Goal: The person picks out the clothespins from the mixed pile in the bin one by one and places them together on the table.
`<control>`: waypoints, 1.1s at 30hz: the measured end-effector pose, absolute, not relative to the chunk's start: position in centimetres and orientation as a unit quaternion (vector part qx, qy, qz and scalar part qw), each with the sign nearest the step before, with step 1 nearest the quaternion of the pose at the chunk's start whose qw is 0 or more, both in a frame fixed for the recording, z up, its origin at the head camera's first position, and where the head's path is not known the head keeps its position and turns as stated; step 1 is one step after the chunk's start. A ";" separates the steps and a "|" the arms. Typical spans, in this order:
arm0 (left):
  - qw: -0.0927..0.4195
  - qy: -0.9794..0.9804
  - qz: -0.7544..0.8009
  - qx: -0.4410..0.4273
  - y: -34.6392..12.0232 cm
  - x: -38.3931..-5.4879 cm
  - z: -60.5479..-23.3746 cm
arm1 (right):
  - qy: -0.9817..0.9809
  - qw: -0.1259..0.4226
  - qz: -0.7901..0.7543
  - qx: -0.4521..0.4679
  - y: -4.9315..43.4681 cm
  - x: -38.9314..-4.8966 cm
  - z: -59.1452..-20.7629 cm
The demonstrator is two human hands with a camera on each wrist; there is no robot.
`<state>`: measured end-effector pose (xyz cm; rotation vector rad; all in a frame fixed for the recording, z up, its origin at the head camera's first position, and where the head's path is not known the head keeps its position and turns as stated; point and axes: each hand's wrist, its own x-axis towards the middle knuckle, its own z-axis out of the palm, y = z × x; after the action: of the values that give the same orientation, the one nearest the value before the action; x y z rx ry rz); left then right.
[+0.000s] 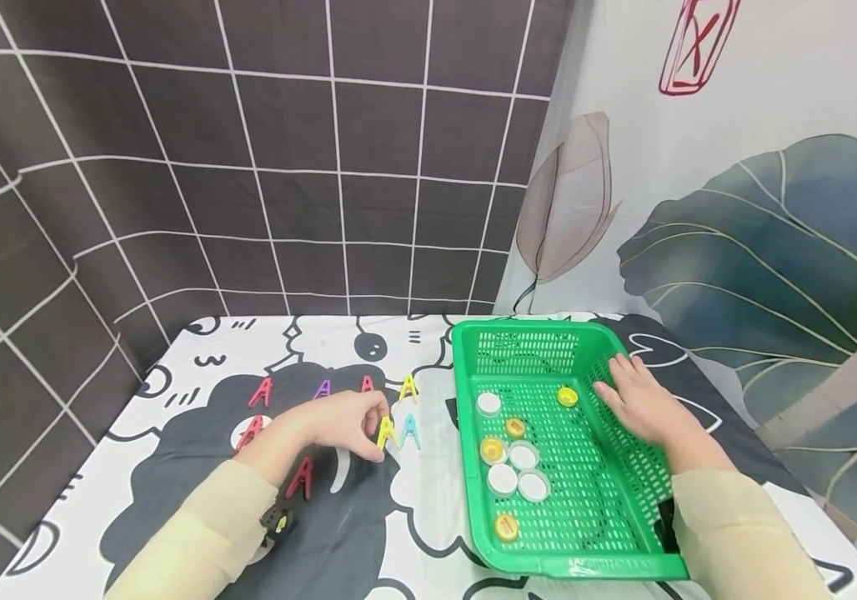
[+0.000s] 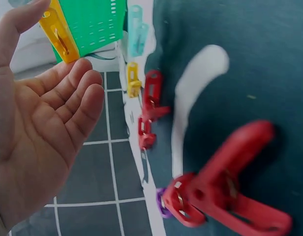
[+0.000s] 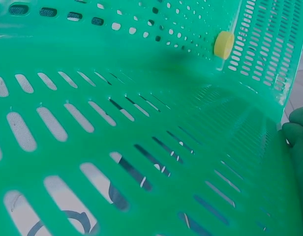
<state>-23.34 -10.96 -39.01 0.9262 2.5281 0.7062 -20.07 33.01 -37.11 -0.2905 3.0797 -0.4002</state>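
Observation:
Between thumb and fingertips, my left hand [image 1: 342,422] pinches a yellow clothespin [image 1: 386,432], which shows orange-yellow in the left wrist view. A light blue clothespin [image 1: 410,430] lies just to its right, and another yellow clothespin [image 1: 408,387] lies behind. Around the left forearm are several red clothespins [image 1: 300,477] and a purple clothespin [image 1: 323,389]. My right hand [image 1: 642,402] rests with extended fingers on the right rim of a green plastic basket [image 1: 461,417]. In the right wrist view, the slotted basket wall [image 3: 107,64] hides most of that hand.
Inside the basket lie several white caps [image 1: 502,480] and several yellow caps [image 1: 507,527], mostly along its left side. The cloth [image 1: 428,492] under everything has a black-and-white cartoon print. A dark grid-patterned curtain [image 1: 271,200] hangs behind the table.

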 end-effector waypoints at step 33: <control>0.211 0.920 0.171 0.283 -13.5 -20.8 -42.0 | 0.987 0.008 -0.131 -0.095 33.2 -20.3 -37.4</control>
<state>-20.83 -13.49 -42.00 0.7853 2.5575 0.4741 -20.29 33.18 -37.36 -0.2976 3.0847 -0.4080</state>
